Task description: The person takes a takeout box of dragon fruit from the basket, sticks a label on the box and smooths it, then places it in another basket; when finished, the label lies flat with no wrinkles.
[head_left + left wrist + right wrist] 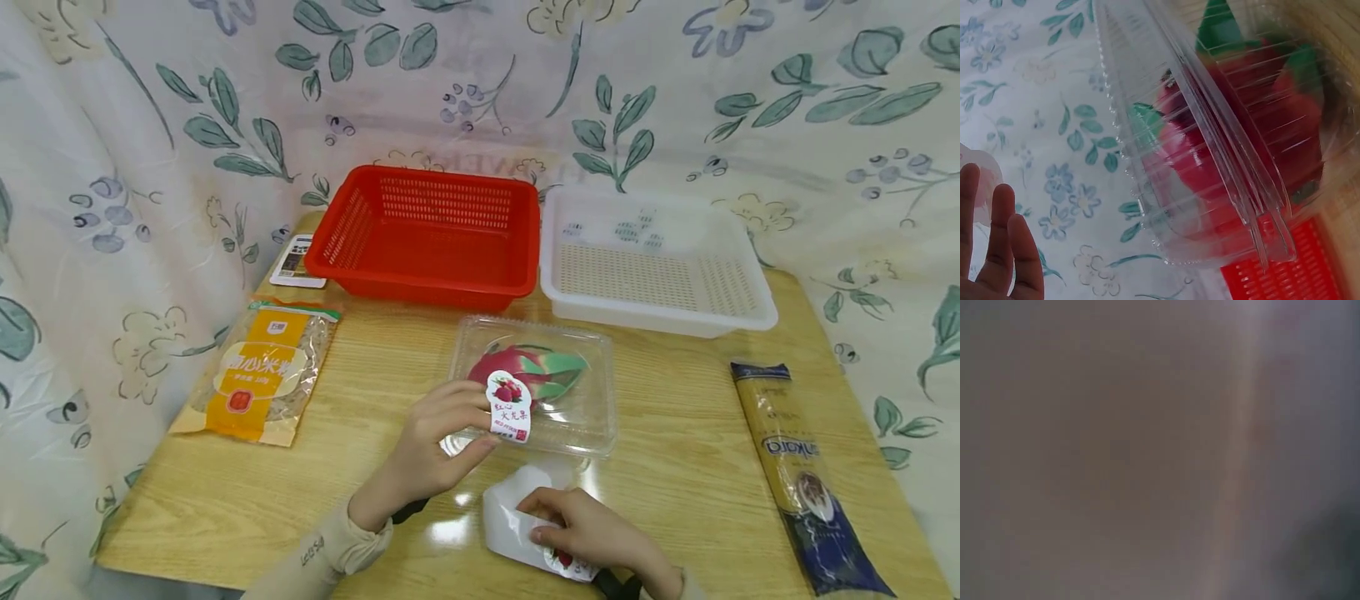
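Note:
In the head view, a clear plastic clamshell box [592,400] with a pink and green dragon fruit [551,371] inside stands mid-table. My left hand [438,433] holds a white sticker label [510,408], printed with a dragon fruit, at its left edge with the fingertips, overlapping the box's near left part. Closer to me, my right hand [588,521] pinches a shiny white sheet of labels [510,517], with another printed label at its lower end. The left wrist view shows the fingers [1002,237] beside the ridged box wall [1210,125]. Only blur fills the right wrist view.
A red basket [442,292] and a white basket [660,312] stand side by side along the back. At the left lies an orange-printed food bag [258,375], with a small white-framed card [300,265] behind it. A long pasta packet [802,475] lies at the right edge.

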`<move>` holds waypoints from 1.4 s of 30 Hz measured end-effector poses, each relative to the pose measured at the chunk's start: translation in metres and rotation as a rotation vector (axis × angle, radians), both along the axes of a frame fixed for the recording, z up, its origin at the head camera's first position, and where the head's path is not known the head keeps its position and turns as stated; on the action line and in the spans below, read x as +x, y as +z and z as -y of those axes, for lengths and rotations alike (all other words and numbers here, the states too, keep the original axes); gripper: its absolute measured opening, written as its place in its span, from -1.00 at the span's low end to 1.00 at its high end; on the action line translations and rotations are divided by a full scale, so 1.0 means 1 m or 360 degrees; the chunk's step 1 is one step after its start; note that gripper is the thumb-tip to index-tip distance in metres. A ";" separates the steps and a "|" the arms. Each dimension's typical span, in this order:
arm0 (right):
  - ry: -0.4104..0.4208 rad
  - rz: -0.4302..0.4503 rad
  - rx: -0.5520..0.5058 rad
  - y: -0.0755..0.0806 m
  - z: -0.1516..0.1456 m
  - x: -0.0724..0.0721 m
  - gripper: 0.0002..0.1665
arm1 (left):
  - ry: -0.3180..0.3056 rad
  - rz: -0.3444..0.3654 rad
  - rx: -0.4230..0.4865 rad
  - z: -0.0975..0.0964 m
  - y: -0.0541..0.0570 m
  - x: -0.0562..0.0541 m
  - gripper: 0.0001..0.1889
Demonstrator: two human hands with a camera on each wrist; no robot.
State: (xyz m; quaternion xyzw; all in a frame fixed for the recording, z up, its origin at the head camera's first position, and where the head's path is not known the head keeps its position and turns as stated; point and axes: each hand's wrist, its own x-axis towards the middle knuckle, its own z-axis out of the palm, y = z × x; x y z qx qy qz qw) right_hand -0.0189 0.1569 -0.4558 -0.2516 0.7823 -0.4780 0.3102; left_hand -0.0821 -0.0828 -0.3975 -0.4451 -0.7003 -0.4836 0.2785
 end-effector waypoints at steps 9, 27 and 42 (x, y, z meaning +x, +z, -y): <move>-0.0128 -0.0211 0.0180 0.025 -0.016 -0.017 -0.68 | -0.0083 -0.0048 -0.0151 -0.011 -0.010 -0.012 -0.75; -0.0558 -0.0024 -0.0130 0.095 -0.011 -0.074 -0.65 | -0.0167 -0.0113 -0.0194 -0.031 -0.017 -0.006 -0.74; -0.0644 -0.0064 -0.0192 0.098 -0.015 -0.043 -0.74 | -0.0302 0.0236 -0.0216 -0.030 -0.021 0.004 -0.92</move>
